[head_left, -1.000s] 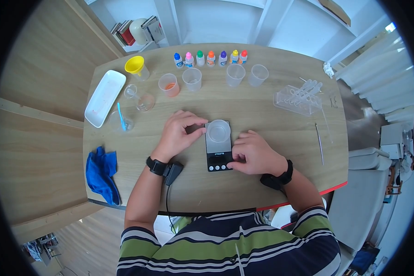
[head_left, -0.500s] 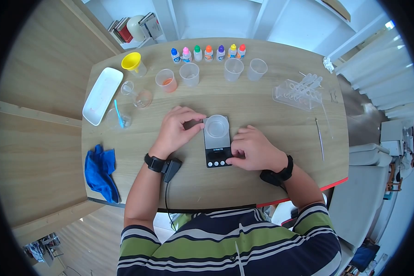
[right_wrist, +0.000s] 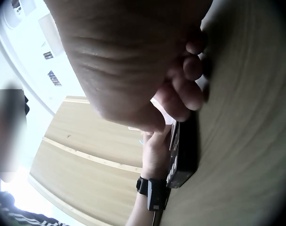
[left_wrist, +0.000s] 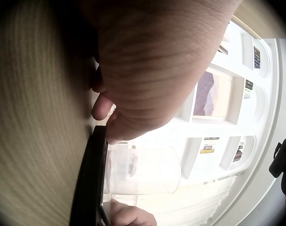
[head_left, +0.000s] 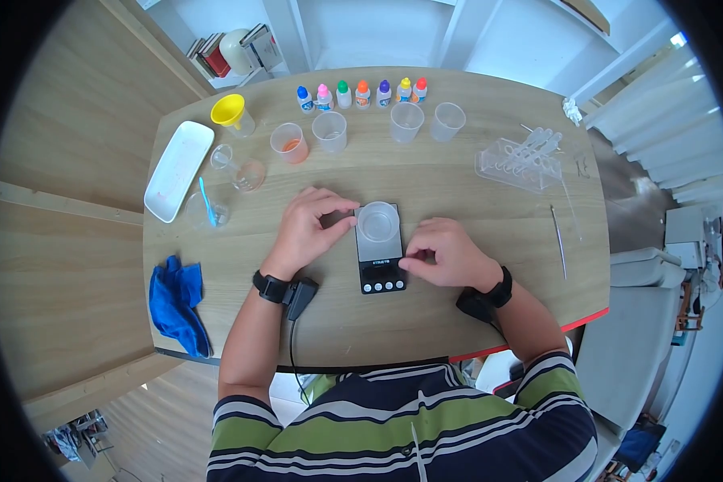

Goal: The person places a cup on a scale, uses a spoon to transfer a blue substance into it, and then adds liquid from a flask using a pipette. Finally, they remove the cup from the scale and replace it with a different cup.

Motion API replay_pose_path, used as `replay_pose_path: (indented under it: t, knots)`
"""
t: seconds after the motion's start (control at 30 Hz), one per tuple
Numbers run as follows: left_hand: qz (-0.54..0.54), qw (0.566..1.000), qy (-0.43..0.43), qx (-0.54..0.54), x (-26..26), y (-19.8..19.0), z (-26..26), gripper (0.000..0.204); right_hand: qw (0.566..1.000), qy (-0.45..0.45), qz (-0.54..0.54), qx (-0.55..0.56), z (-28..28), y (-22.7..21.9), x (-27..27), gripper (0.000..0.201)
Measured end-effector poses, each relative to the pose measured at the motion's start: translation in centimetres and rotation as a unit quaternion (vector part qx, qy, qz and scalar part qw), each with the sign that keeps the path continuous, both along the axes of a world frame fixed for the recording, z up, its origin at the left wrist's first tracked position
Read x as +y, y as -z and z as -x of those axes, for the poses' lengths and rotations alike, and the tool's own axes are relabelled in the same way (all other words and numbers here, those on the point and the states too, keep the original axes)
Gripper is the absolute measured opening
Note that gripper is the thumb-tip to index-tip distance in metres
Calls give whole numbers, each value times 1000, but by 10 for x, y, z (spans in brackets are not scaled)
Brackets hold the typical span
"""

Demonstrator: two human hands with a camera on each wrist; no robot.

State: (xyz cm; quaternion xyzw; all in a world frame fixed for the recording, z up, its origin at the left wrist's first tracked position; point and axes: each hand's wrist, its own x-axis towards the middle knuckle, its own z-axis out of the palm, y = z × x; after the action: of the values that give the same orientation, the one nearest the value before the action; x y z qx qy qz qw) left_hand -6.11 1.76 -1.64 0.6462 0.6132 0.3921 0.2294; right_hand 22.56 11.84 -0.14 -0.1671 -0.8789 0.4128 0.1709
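A small black digital scale (head_left: 380,273) with a silver weighing plate and a row of round buttons lies on the table. A clear plastic cup (head_left: 377,222) stands upright on its plate. My left hand (head_left: 305,229) holds the scale's far left edge with thumb and forefinger, close beside the cup. At the right side, my right hand (head_left: 446,253) grips the edge next to the display, with its other fingers curled. In the right wrist view its fingers (right_wrist: 180,94) meet the side of the scale. The left wrist view shows the left thumb close over the scale's corner.
Several dropper bottles (head_left: 363,95) line the back, with clear cups (head_left: 329,132) before them; one cup (head_left: 289,145) holds orange liquid. A white tray (head_left: 177,173), yellow funnel (head_left: 229,111), flask (head_left: 249,174) and blue cloth (head_left: 175,297) lie left. Right are a clear rack (head_left: 518,166) and metal rod (head_left: 558,241).
My right hand has slid a little away from me along the scale's right edge, from beside the buttons to beside the display. The left hand stays at the far left edge.
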Motion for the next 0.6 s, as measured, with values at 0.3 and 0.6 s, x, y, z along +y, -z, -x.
replay_pose_path:
  t: [0.3,0.6]
  knots:
    - [1,1000,0,-6,0,-2,-1,27,970,208,89,93,-5,21,11,16]
    - [6,1000,2,2,1,1,0,27,989,135,-11,61,2,18,8,15]
